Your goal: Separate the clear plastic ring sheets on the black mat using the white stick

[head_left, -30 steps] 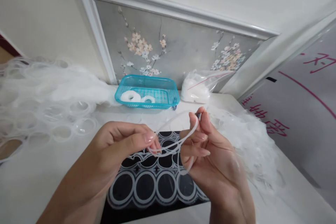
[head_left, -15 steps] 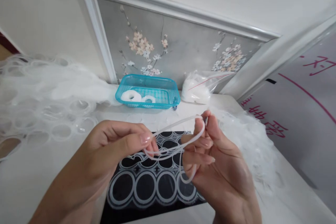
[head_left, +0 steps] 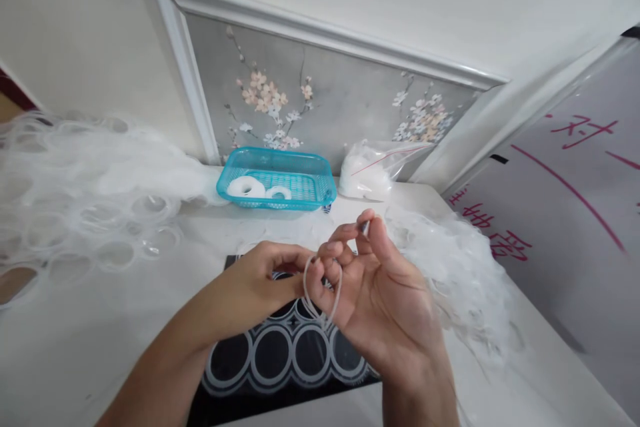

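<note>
My right hand (head_left: 380,280) is turned palm up, its thumb and forefinger pinched on a small dark, shiny metal piece (head_left: 366,227). Most of that piece is hidden by the fingers. Thin white rings (head_left: 336,303), soft and cord-like, hang looped around the curled lower fingers of the same hand. Against those fingers, my left hand (head_left: 267,280) pinches at the rings with thumb and forefinger; its fingertips are partly covered. Below both hands lies a black sheet (head_left: 273,355) printed with pale circles.
A blue basket (head_left: 327,195) at the back holds white rolled rings (head_left: 245,187). Beside it stands a clear bag (head_left: 367,177) of white material. Heaps of translucent rings lie left (head_left: 100,207) and right (head_left: 460,280). A framed flower picture (head_left: 345,100) leans behind; a whiteboard (head_left: 560,227) stands right.
My left hand has moved right, up to my right hand. The white loops, stretched between the hands before, now hang around my right hand's lower fingers. The view has shifted slightly.
</note>
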A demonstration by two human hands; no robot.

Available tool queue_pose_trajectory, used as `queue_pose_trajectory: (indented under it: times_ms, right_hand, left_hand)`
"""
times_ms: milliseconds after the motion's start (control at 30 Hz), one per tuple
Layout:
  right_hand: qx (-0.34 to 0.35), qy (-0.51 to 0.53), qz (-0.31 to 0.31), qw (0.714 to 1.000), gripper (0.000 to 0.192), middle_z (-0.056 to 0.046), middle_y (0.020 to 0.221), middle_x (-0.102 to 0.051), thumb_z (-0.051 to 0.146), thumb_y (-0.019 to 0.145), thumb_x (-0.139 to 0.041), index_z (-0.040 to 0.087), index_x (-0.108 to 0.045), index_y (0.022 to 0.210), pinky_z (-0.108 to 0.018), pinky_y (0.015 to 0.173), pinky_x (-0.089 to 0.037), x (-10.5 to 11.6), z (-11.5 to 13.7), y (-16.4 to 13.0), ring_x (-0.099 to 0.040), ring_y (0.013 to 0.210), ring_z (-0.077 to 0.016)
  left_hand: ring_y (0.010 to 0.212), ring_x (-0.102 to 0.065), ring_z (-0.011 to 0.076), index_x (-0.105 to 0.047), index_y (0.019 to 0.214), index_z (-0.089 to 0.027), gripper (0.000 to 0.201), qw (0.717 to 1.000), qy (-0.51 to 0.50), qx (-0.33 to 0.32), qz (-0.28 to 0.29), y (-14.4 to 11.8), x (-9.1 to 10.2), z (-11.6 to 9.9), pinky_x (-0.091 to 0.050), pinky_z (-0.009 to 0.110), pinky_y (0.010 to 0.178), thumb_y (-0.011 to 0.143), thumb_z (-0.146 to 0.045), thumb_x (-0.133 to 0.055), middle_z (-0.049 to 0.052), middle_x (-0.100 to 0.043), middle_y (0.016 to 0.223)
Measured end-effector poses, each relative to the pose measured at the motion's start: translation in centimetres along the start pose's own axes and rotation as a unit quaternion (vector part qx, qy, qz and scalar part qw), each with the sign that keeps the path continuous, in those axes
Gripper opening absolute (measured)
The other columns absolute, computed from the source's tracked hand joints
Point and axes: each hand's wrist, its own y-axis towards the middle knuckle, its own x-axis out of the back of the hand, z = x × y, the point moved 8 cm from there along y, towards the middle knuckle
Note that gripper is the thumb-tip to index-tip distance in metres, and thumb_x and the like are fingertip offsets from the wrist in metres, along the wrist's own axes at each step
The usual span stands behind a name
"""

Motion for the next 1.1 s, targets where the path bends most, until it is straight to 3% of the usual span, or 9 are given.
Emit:
queue_pose_trajectory:
  times_ms: [200,333,433,533,667,767,867,967,1100]
  right_hand:
    - [-0.032,0.022,0.009,0.999,0.014,0.007,0.074,-0.066,0.026,0.073,-0.079,0.027,-0.069,0.082,-0.016,0.063,-0.053,-0.3,-0.7,0.1,-0.061,0.066,-0.0062]
    - [-0.028,-0.026,0.033,0.999,0.01,0.007,0.073,-0.067,0.031,0.076,-0.077,0.029,-0.07,0.083,-0.018,0.068,-0.053,-0.4,-0.5,0.0,-0.061,0.066,-0.0061]
    - [0.009,-0.131,0.045,0.99,0.009,0.006,0.078,-0.068,0.034,0.075,-0.077,0.03,-0.071,0.081,-0.025,0.077,-0.052,-0.2,0.4,0.0,-0.063,0.076,-0.0103]
    - [0.09,-0.265,0.015,0.96,0.01,0.003,0.098,-0.07,0.036,0.071,-0.079,0.03,-0.074,0.077,-0.035,0.09,-0.047,0.4,1.9,0.1,-0.061,0.102,-0.0194]
    - [0.221,-0.361,-0.049,0.905,0.013,0.002,0.119,-0.066,0.036,0.068,-0.08,0.032,-0.075,0.079,-0.043,0.106,-0.032,0.8,4.7,-0.5,-0.046,0.126,-0.024]
    - [0.245,-0.363,-0.045,0.898,0.013,0.002,0.117,-0.068,0.038,0.07,-0.079,0.032,-0.076,0.081,-0.046,0.105,-0.033,0.5,5.9,-1.2,-0.051,0.122,-0.0244]
    - [0.273,-0.354,-0.038,0.894,0.015,0.001,0.106,-0.072,0.039,0.068,-0.08,0.032,-0.076,0.08,-0.045,0.102,-0.036,0.0,7.1,-2.1,-0.055,0.117,-0.024]
    - [0.297,-0.347,-0.034,0.889,0.014,0.001,0.099,-0.073,0.038,0.067,-0.08,0.032,-0.076,0.079,-0.043,0.101,-0.039,-0.3,7.8,-2.8,-0.056,0.114,-0.0233]
    - [0.311,-0.345,-0.02,0.885,0.012,0.001,0.096,-0.073,0.037,0.069,-0.08,0.032,-0.076,0.079,-0.042,0.1,-0.04,-0.5,8.4,-3.3,-0.058,0.11,-0.0224]
  left_hand:
    - [0.071,-0.058,0.0124,-0.057,0.084,-0.019,0.03,0.986,-0.155,0.014,0.056,0.7,-1.6,1.1,-0.044,0.023,0.064,0.08,-0.046,-0.068,-0.001,-0.063,0.083]
    - [0.073,-0.062,0.0154,-0.055,0.097,-0.021,0.04,0.978,-0.204,0.042,0.013,0.8,-0.7,1.6,-0.046,0.026,0.068,0.072,-0.043,-0.076,0.001,-0.066,0.084]
    - [0.066,-0.061,0.0147,-0.055,0.099,-0.021,0.04,0.978,-0.189,0.009,-0.086,0.5,2.1,0.8,-0.045,0.026,0.065,0.071,-0.039,-0.077,-0.002,-0.063,0.069]
    - [0.061,-0.059,0.015,-0.057,0.096,-0.021,0.038,0.972,-0.131,-0.031,-0.19,-0.6,5.5,-0.1,-0.045,0.028,0.065,0.068,-0.037,-0.076,-0.003,-0.059,0.06]
    - [0.072,-0.061,0.0182,-0.058,0.102,-0.021,0.04,0.943,0.119,-0.027,-0.309,-2.2,10.5,-0.1,-0.046,0.029,0.07,0.07,-0.041,-0.071,-0.002,-0.062,0.068]
    - [0.076,-0.063,0.0203,-0.058,0.108,-0.019,0.041,0.913,0.306,0.039,-0.266,-0.7,13.8,1.2,-0.048,0.03,0.069,0.075,-0.042,-0.059,0.0,-0.066,0.074]
    - [0.066,-0.063,0.0209,-0.062,0.106,-0.015,0.046,0.891,0.37,0.077,-0.251,1.9,18.4,1.4,-0.047,0.028,0.059,0.064,-0.034,-0.062,0.0,-0.066,0.069]
    - [0.068,-0.065,0.0225,-0.066,0.101,-0.013,0.043,0.852,0.441,0.098,-0.264,4.7,22.3,0.1,-0.047,0.028,0.06,0.061,-0.029,-0.065,0.0,-0.066,0.068]
    - [0.087,-0.065,0.0233,-0.062,0.113,-0.016,0.039,0.796,0.536,0.093,-0.267,7.1,23.4,-0.7,-0.049,0.033,0.077,0.075,-0.028,-0.065,0.003,-0.069,0.088]
